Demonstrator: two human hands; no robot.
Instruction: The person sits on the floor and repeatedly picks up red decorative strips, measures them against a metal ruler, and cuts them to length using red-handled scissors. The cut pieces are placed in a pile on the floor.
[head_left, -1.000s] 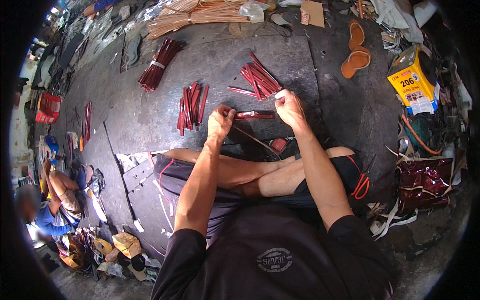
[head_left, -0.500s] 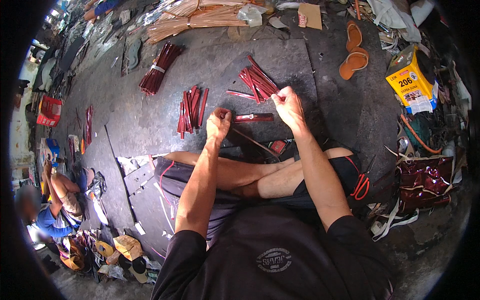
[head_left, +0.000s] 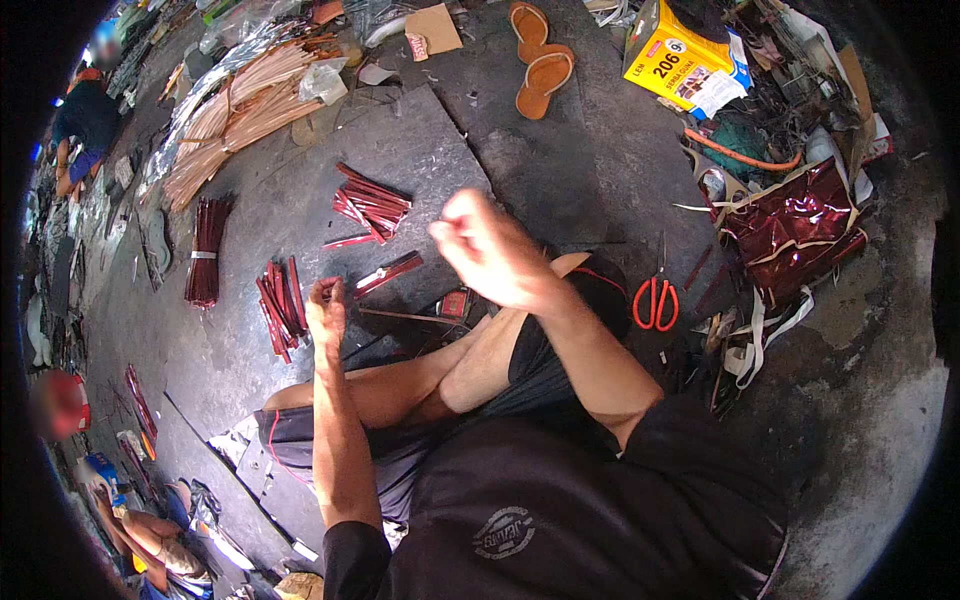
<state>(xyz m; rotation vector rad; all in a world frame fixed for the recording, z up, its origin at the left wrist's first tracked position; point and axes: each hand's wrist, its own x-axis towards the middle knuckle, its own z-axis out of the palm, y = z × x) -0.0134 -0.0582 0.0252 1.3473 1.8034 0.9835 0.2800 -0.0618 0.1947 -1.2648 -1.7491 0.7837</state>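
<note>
My left hand (head_left: 326, 308) is closed above the floor mat, fingertips pinched together; whatever lies between them is too small to make out. Just left of it is a pile of dark red strips (head_left: 280, 310). A small red bundle with a pale band (head_left: 389, 274) rests to its right. Farther off sits a second loose heap of red strips (head_left: 370, 203). My right hand (head_left: 490, 250) hovers to the right of that heap, smeared by motion, so its fingers cannot be read. A thin brown strip (head_left: 412, 317) lies near my legs beside a small red box (head_left: 455, 304).
A tied red bundle (head_left: 206, 252) lies at the left. Orange-handled scissors (head_left: 655, 304) are by my right knee. Farther away are brown sandals (head_left: 545, 84), a yellow box (head_left: 685, 62), and pale strips (head_left: 250, 110). A shiny red bag (head_left: 800, 220) stands at right. Other people sit at the left edge.
The view has swung to the right, shifting the floor things leftward. My right hand has come away from the far heap of strips; my left hand stays close to the nearer pile.
</note>
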